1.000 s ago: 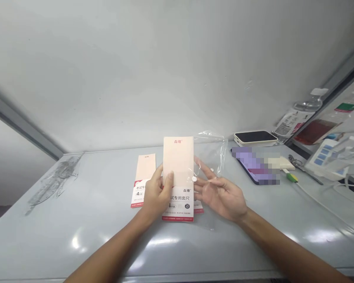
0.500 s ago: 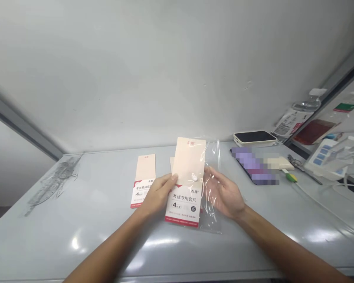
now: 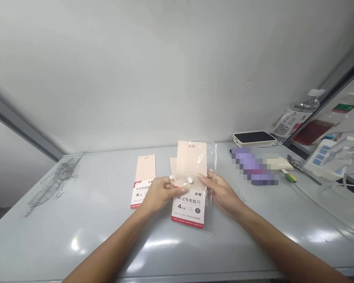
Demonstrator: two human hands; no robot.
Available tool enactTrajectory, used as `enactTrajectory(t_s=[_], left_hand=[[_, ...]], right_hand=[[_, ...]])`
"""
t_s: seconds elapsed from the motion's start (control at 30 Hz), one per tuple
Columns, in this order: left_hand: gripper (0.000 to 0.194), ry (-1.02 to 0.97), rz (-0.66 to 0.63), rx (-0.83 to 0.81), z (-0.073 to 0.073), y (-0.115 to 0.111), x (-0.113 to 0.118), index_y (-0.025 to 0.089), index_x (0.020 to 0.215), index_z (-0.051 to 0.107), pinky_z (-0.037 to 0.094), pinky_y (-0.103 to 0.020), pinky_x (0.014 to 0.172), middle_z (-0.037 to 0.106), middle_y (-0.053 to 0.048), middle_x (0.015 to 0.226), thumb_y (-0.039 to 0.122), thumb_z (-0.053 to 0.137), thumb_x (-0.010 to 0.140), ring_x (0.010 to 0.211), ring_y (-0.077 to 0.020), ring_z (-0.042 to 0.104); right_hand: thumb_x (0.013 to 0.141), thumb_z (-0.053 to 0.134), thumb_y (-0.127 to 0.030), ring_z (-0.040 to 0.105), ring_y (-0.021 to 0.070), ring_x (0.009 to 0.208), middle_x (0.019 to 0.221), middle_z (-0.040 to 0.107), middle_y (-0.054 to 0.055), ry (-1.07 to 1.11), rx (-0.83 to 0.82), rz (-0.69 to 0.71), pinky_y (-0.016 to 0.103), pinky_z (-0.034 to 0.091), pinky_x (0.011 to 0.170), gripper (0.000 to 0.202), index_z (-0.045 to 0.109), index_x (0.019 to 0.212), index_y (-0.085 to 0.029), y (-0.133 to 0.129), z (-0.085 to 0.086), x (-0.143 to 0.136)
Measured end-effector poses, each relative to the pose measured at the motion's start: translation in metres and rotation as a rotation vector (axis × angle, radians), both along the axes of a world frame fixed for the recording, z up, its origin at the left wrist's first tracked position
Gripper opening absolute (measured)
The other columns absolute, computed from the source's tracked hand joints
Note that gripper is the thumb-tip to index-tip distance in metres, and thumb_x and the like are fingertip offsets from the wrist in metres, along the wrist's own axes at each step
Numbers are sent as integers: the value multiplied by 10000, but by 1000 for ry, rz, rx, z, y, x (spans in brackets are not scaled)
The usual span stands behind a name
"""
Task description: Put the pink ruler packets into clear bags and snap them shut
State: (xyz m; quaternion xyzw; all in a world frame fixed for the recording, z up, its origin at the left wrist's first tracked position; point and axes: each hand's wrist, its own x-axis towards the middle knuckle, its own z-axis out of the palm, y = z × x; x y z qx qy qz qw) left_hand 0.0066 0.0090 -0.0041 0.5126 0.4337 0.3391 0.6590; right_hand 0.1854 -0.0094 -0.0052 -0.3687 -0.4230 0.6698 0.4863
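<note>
Between my hands, above the table, is an upright pale pink and white card (image 3: 189, 210) with a red band along its bottom. Clear plastic bag film (image 3: 212, 155) glints over the card and sticks out past its right edge. My left hand (image 3: 161, 194) grips the left edge, thumb across the front. On the right edge, my right hand (image 3: 222, 192) pinches card and film, its thumb in front. A small white spot (image 3: 190, 180) shows mid-card; I cannot tell what it is. A matching card (image 3: 145, 169) lies to the left, and another pale card (image 3: 173, 167) is mostly hidden behind the held one.
At the back right of the grey table (image 3: 85, 232) lie a phone (image 3: 255, 137), a blurred purple item (image 3: 250, 165) and a cable (image 3: 315, 196). A clear bottle (image 3: 296, 116) and a white and blue box (image 3: 324, 157) stand farther right. A wall rises behind.
The card has straightened and shifted slightly right. My right hand has closed in from the film onto the card's right edge, and less film sticks out. My left thumb reaches farther across the front.
</note>
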Motion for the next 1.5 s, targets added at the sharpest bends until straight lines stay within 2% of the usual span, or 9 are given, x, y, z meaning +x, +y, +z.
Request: enactTrajectory(t_s=[0.27, 0.43, 0.6, 0.83, 0.97, 1.1, 1.23, 1.37, 1.5], left_hand=[[367, 13, -44, 126, 10, -3, 0, 140, 773, 604, 463, -270, 585, 630, -55, 714, 475, 455, 802, 642, -148, 593], [332, 33, -73, 92, 9, 1, -5, 139, 691, 589, 449, -279, 519, 618, -46, 611, 461, 537, 750, 524, -139, 559], [299, 136, 6, 83, 3, 2, -5, 150, 594, 524, 403, -248, 491, 588, -26, 559, 419, 615, 689, 496, -121, 530], [406, 544, 236, 536, -1, -9, -1, 176, 492, 353, 232, -214, 442, 341, 55, 444, 443, 535, 738, 441, -74, 316], [329, 603, 105, 677, 2, -12, 1, 186, 569, 372, 234, -223, 467, 366, 52, 487, 404, 446, 804, 458, -83, 311], [256, 626, -48, 718, 4, -14, 2, 191, 654, 415, 254, -219, 483, 426, 43, 559, 401, 456, 794, 487, -87, 341], [248, 516, -134, 641, 6, -13, 1, 192, 746, 444, 299, -214, 500, 446, 38, 627, 433, 497, 769, 536, -90, 381], [221, 135, -125, 411, 9, -11, 0, 194, 791, 388, 325, -187, 476, 427, 46, 647, 406, 435, 830, 523, -65, 418], [282, -87, -135, 242, 8, -11, 2, 211, 840, 335, 349, -167, 462, 493, 44, 702, 367, 559, 772, 530, -60, 479]], right_hand=[[776, 574, -386, 628, 215, 850, 980, 669, 59, -107, 37, 2, 338, 476, 756, 333, 593, 1056, -207, 0, 2, 6], [764, 580, -402, 636, 220, 811, 922, 681, 67, -157, 70, 46, 342, 484, 719, 331, 607, 1009, -179, 1, 3, 7], [766, 577, -394, 636, 229, 806, 888, 682, 70, -209, 76, 120, 347, 483, 705, 303, 608, 961, -164, 0, 1, 6], [773, 570, -382, 623, 203, 754, 853, 665, 53, -313, 108, 107, 322, 485, 656, 282, 586, 958, -169, 0, -1, 5], [781, 544, -411, 573, 155, 525, 646, 635, 30, -400, 112, 92, 273, 442, 477, 271, 612, 809, -149, -1, -4, 3], [787, 543, -393, 627, 203, 691, 771, 674, 59, -365, 145, 78, 288, 482, 573, 266, 629, 838, -146, -1, -5, 3], [792, 548, -367, 637, 198, 711, 816, 685, 65, -351, 172, 52, 271, 492, 579, 252, 626, 873, -141, -1, -3, 5], [805, 538, -350, 643, 188, 719, 837, 690, 59, -314, 201, 46, 259, 499, 590, 244, 622, 912, -148, -3, 1, 7], [813, 532, -335, 644, 178, 712, 827, 691, 49, -279, 226, 105, 259, 505, 602, 239, 624, 941, -156, -5, 1, 7]])
